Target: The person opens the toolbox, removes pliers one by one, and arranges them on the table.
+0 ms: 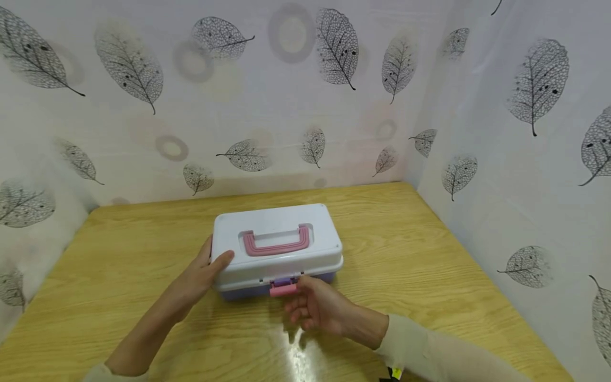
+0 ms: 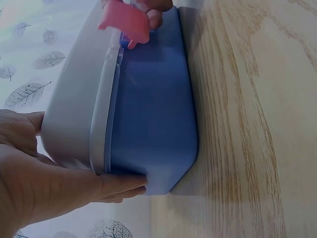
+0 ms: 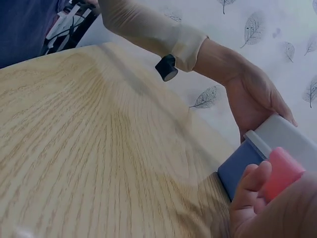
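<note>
Purple box [image 1: 279, 261], white lid [image 1: 281, 218], left grip [image 1: 194, 281] clasping it, right grip [image 1: 325, 307] pinching pink latch [image 1: 283, 290]

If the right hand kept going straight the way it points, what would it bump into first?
Most likely the pink latch: the right hand looks to be touching it. Behind that is the front of the box, though the depth is hard to judge.

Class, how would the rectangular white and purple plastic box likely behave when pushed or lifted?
The box is probably stiff: its walls show no bend under the left hand. Its wide, low shape suggests sliding rather than rolling or tipping. The pink plastic latch appears swung outward, so the white lid might open during lifting.
</note>
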Demonstrator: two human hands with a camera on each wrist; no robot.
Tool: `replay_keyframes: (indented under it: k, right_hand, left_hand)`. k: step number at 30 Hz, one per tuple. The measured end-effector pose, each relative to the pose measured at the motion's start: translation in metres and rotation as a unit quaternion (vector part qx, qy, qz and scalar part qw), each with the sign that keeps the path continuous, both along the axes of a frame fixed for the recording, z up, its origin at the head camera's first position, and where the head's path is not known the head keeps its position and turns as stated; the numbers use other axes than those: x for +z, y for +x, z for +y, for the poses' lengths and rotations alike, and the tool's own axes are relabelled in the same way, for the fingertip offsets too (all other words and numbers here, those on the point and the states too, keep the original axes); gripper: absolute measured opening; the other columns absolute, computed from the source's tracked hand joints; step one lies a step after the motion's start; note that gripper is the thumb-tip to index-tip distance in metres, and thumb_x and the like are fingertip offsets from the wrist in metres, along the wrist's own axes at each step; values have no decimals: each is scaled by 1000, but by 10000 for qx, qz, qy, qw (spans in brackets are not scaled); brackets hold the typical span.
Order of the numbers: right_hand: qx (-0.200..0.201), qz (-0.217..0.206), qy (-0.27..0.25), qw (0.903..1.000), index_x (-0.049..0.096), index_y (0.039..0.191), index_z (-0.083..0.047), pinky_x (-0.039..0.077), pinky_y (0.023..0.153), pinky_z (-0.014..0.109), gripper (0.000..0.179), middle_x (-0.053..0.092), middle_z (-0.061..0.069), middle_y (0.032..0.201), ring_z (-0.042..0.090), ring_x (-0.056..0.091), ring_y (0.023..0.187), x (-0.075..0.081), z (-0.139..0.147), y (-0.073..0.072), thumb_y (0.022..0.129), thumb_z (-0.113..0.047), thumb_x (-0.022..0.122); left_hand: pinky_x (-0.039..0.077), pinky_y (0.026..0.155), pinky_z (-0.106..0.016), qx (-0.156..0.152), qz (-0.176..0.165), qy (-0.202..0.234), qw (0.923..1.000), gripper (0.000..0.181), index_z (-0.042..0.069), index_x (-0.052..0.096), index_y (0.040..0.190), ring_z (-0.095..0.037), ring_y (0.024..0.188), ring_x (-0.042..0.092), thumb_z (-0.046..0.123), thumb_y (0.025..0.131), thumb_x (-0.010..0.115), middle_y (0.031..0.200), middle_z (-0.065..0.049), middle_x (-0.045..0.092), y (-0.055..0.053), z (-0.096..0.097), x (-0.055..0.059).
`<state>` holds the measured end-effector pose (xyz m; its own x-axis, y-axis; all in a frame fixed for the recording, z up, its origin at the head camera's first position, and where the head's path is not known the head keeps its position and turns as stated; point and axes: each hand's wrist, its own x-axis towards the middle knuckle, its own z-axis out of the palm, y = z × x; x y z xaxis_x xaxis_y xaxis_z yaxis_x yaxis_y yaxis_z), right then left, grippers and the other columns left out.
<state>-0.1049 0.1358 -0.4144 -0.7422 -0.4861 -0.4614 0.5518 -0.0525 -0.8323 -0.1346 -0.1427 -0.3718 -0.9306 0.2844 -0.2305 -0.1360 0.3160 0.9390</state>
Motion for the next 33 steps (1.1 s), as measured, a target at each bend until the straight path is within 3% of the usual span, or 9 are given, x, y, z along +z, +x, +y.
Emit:
replay_keyframes:
  k: [7, 13, 16, 21, 24, 31, 33]
  right_hand:
    - [327, -92, 418, 9985, 65, 91, -4, 54, 52, 25, 25, 67, 2, 78, 13, 62, 63, -16, 7, 2, 101, -22, 51]
    - [465, 101, 1034, 9935, 69, 94, -3, 44, 44, 16, 31, 66, 3, 71, 9, 58, 54, -24, 13, -5, 104, -30, 57]
    - [479, 267, 1381, 9889, 68, 87, -5, 42, 41, 16, 33, 64, 2, 67, 8, 56, 50, -23, 16, -10, 103, -33, 59]
    - [692, 731, 1499, 9836, 67, 87, -3, 45, 41, 18, 30, 63, 3, 67, 9, 56, 50, -13, 25, -13, 102, -29, 60]
    - [859, 1080, 1466, 9795, 66, 95, 3, 48, 46, 19, 27, 66, 5, 73, 11, 60, 57, -1, 36, -13, 101, -23, 61]
    - [678, 1404, 1466, 9768, 66, 107, 7, 50, 57, 22, 31, 69, 7, 84, 14, 63, 69, 22, 73, -16, 103, -24, 62]
    - [580, 1500, 1430, 9766, 66, 106, 6, 51, 58, 23, 30, 68, 6, 85, 14, 62, 69, 26, 82, -16, 104, -24, 61]
  left_hand:
    - [22, 120, -57, 71, -22, -32, 10000, 91, 14, -20, 163, -37, 147, 13, 47, 109, 46, 171, -22, -10, 1, 2, 0]
    - [29, 117, -55, 38, 2, -35, 10000, 91, 12, -19, 163, -38, 142, 22, 47, 109, 46, 170, -24, -2, 0, 2, 0]
    - [28, 118, -57, 35, -34, -57, 10000, 93, 11, -19, 163, -38, 144, 20, 48, 109, 47, 170, -24, -4, 0, 1, 0]
    - [22, 121, -61, 109, -94, -171, 9998, 95, 13, -18, 163, -38, 149, 13, 52, 107, 48, 171, -22, -8, -2, -1, -1]
    - [25, 120, -61, 132, -92, -221, 9996, 94, 13, -14, 165, -38, 148, 17, 53, 107, 49, 171, -23, -2, -2, -3, -2]
    - [13, 124, -64, 20, 6, -139, 9999, 92, 14, -11, 165, -40, 156, 3, 55, 107, 47, 172, -17, -5, 3, -10, -11]
    - [15, 124, -64, -19, 113, -133, 9998, 91, 16, -10, 166, -42, 156, 5, 53, 107, 48, 172, -17, -3, 6, -12, -15]
